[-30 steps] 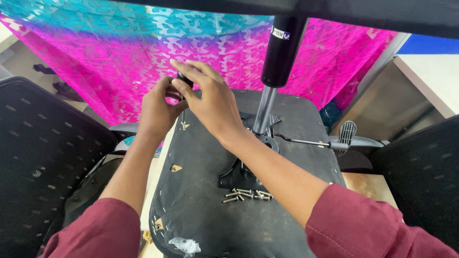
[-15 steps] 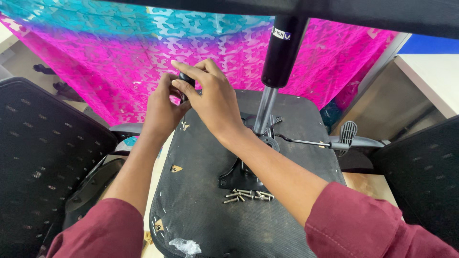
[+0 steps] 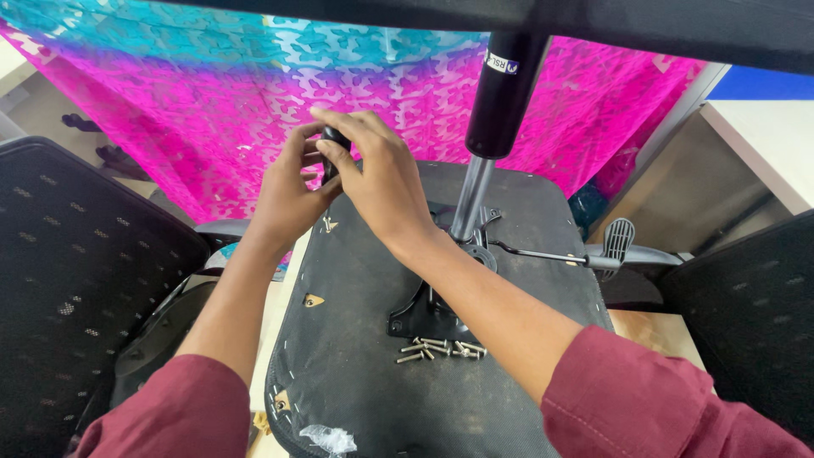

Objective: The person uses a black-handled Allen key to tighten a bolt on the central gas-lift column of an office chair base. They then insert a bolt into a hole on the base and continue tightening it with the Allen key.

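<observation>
Hands meet at 12 o'clock of the upturned seat (image 3: 356, 373): left hand (image 3: 288, 191) and right hand (image 3: 377, 174) both pinch a small black knob (image 3: 332, 144) between their fingers. Screws (image 3: 437, 349) lie at 5 o'clock, beside the gas cylinder (image 3: 500, 93).

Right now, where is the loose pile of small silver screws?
In the head view, the small silver screws lie on the black upturned chair seat underside, just in front of the black metal mounting plate, below the right forearm.
</observation>
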